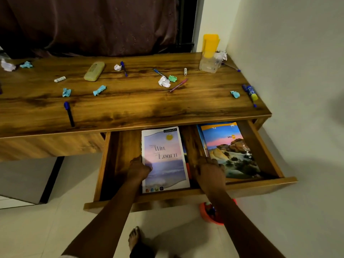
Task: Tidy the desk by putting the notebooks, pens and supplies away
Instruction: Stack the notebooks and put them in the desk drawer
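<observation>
The desk drawer (186,196) stands pulled out below the wooden desk (130,107). A purple "Win Learn" notebook (165,151) lies in its middle, on top of other books. My left hand (138,169) grips that notebook's left edge. A notebook with a rocky landscape cover (230,151) lies at the drawer's right. My right hand (210,170) rests, fingers bent, at the left edge of that landscape notebook; whether it grips is unclear. Pens lie scattered on the desk: a black one (69,114), blue ones (123,68) (159,73) and a pink one (179,85).
Crumpled blue, white and green paper scraps (99,90) dot the desk. A yellowish pencil case (94,71), an eraser (60,79), a glue stick (252,93) and a clear jug with a yellow lid (210,53) stand there too. An orange bin (212,213) sits on the floor under the drawer.
</observation>
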